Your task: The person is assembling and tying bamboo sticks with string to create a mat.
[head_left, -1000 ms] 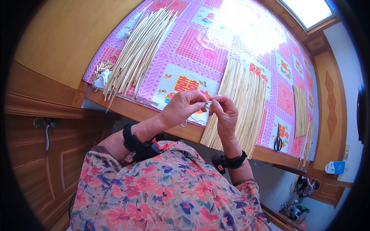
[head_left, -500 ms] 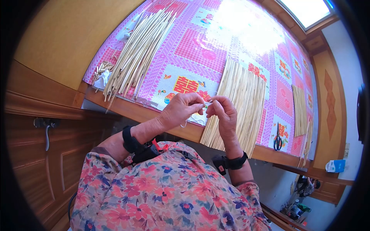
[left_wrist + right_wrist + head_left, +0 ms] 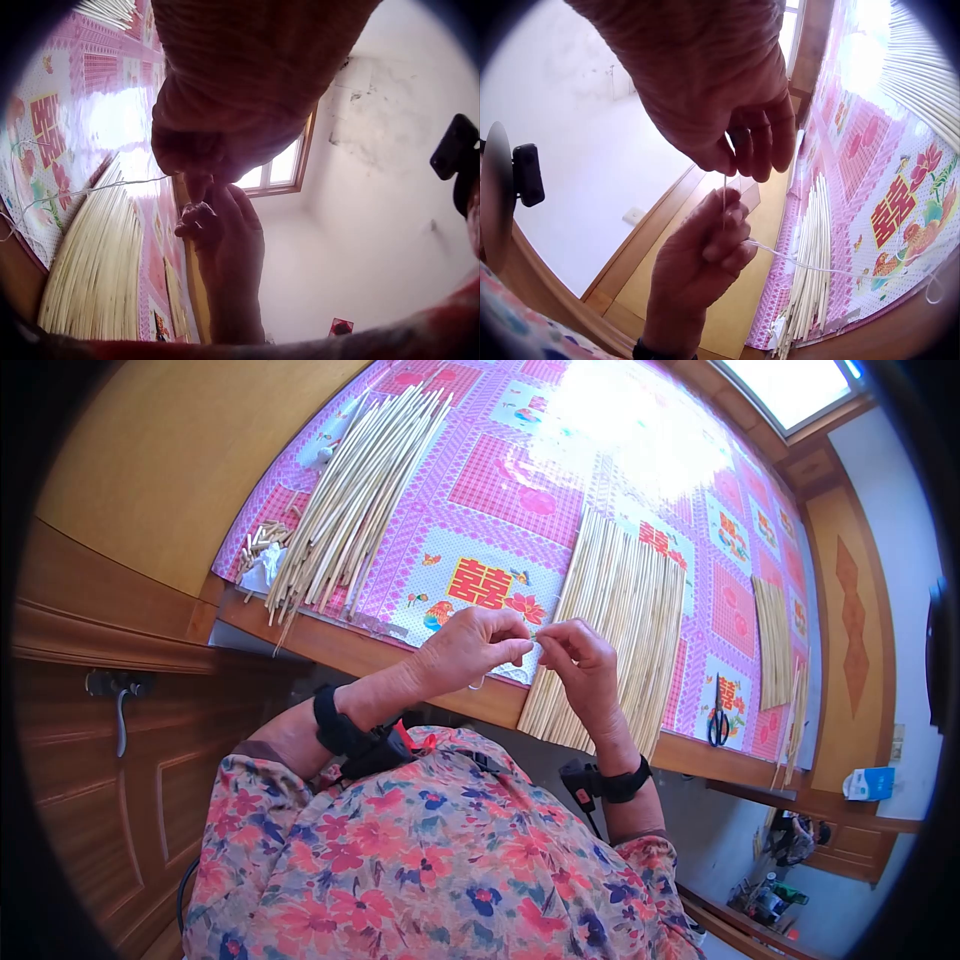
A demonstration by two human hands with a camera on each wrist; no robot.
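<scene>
Both hands are raised over the table's front edge, fingertips close together. My left hand [image 3: 465, 650] holds a white string [image 3: 802, 265], gripped in curled fingers; its slack length trails down towards the table. Thumb and fingertips of my right hand [image 3: 587, 668] pinch a thin, straight, pale strand that runs down to the left fingers in the right wrist view. A mat of stalks [image 3: 615, 630], laid side by side, lies behind the right hand and sticks out over the edge. Left of the hands is a loose pile of stalks [image 3: 360, 490].
Short cut pieces [image 3: 262, 548] lie beside the loose pile, near crumpled white paper [image 3: 263, 570]. Black-handled scissors [image 3: 718, 728] rest right of the mat. Farther right is a narrower bundle of stalks [image 3: 772, 645]. A patterned pink cloth [image 3: 515, 490] covers the table.
The fingertips have drawn slightly apart, and the right hand has shifted and turned a little, its wrist moving right. The left hand stays nearly in place.
</scene>
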